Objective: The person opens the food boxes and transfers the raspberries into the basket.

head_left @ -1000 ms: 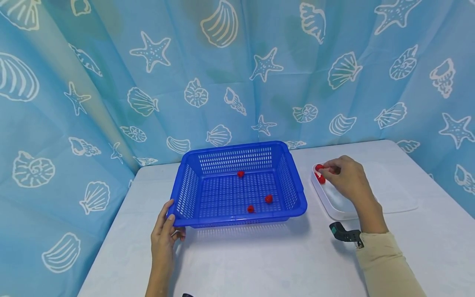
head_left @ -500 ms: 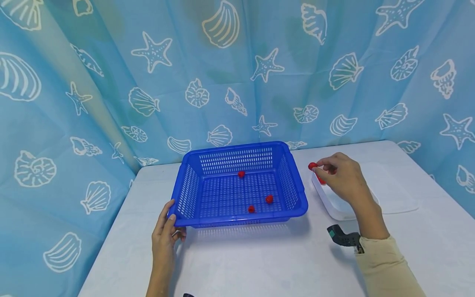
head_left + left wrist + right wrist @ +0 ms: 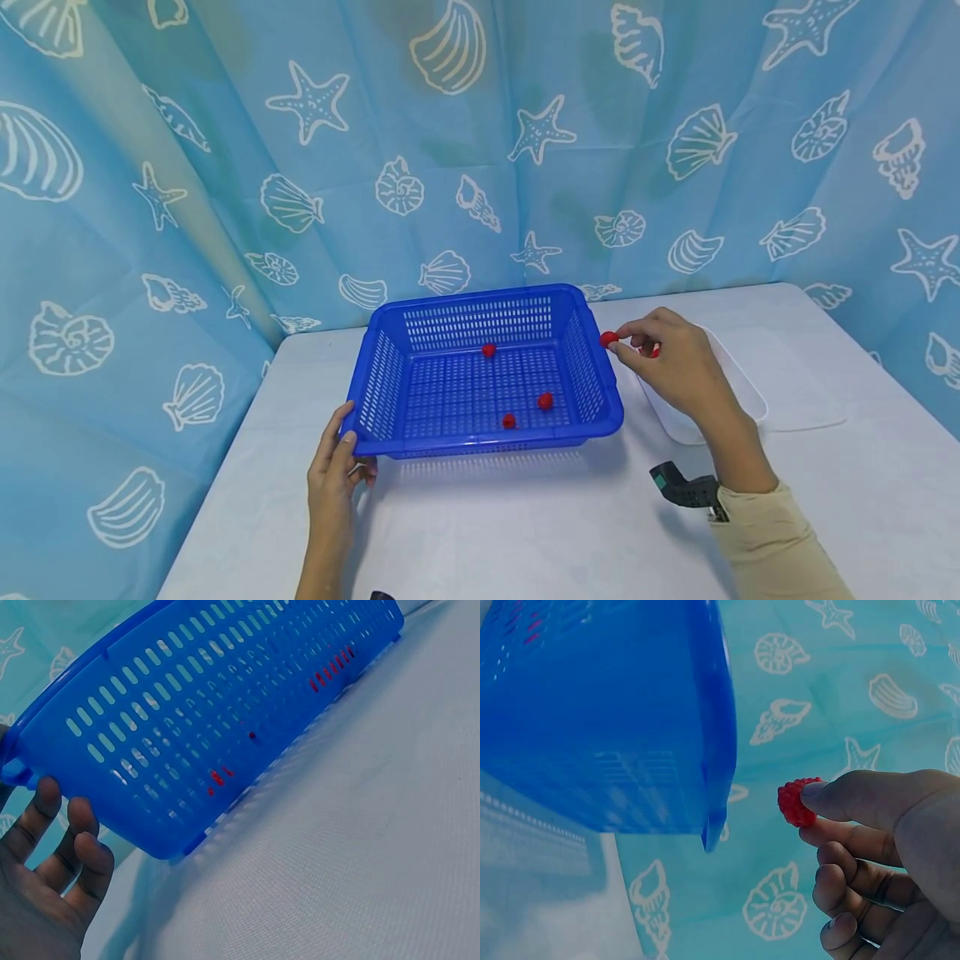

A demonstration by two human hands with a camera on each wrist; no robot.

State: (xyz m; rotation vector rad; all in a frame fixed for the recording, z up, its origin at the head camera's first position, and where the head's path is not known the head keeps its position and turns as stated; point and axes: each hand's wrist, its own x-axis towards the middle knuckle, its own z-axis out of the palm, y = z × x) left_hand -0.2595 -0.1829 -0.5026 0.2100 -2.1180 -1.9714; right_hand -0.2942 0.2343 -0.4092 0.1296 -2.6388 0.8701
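My right hand pinches a red raspberry between thumb and forefinger, just right of the blue plastic basket. In the right wrist view the raspberry is apart from the basket's rim, and the other fingers curl loosely. Inside the basket lie three more raspberries, spread over the slotted floor. My left hand holds the basket's near left corner by its rim, some fingers below it. Behind the right hand stands a white tray; red shows between the fingers, mostly hidden.
A flat, pale translucent sheet or lid lies right of the tray on the white tablecloth. A blue shell-print curtain hangs close behind the basket and down the left side.
My right hand has lifted a raspberry out of the white tray and carried it left, up to the basket's right rim. The left hand has stayed on the basket corner.
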